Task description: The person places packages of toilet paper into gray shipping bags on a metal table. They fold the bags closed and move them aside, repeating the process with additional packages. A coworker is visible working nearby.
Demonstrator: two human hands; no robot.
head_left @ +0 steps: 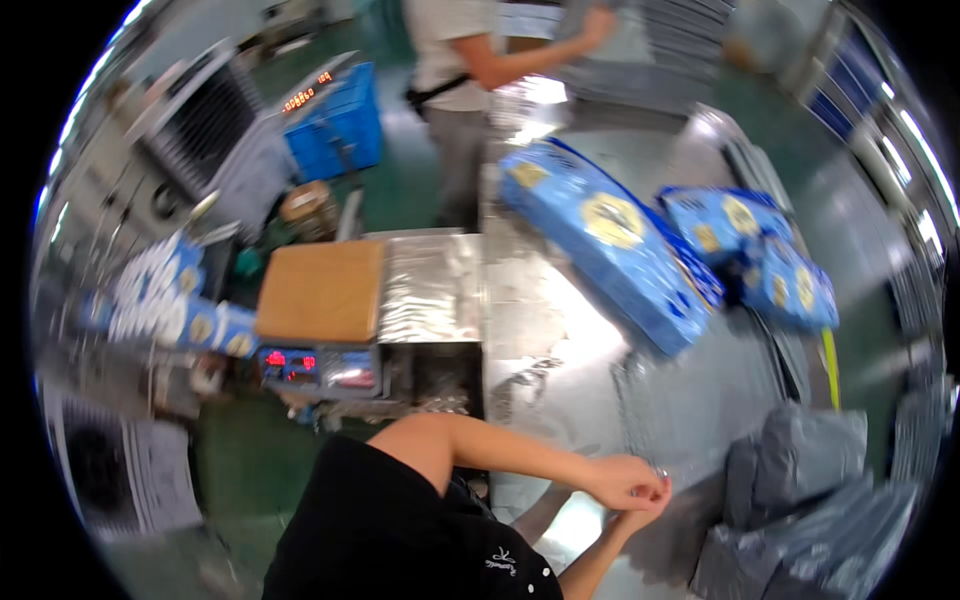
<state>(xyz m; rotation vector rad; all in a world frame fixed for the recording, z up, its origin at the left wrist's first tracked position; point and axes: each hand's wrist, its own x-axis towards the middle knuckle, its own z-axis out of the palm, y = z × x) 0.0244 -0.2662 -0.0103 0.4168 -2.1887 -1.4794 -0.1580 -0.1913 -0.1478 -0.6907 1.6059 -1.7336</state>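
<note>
Over the shiny metal table (540,400), my two hands meet in front of me. My left hand (618,482) has its fingers curled and pressed against those of my right hand (645,508), which is also closed. Some tiny glint shows at the fingertips; whatever they hold, if anything, is too small to name. Beyond them lies a long light-blue plastic package (600,235) with a pale round print, slanting across the table. Two smaller blue packages, one farther back (728,218) and one nearer (790,285), rest to its right. Neither hand touches them.
Grey plastic-wrapped parcels (800,465) are heaped at the near right. To the left stands a scale with a brown board (322,292) and red digits, beside stacked silvery sheets (425,290). A blue crate (335,125) is farther back. Across the table, a person (455,100) handles grey sheeting.
</note>
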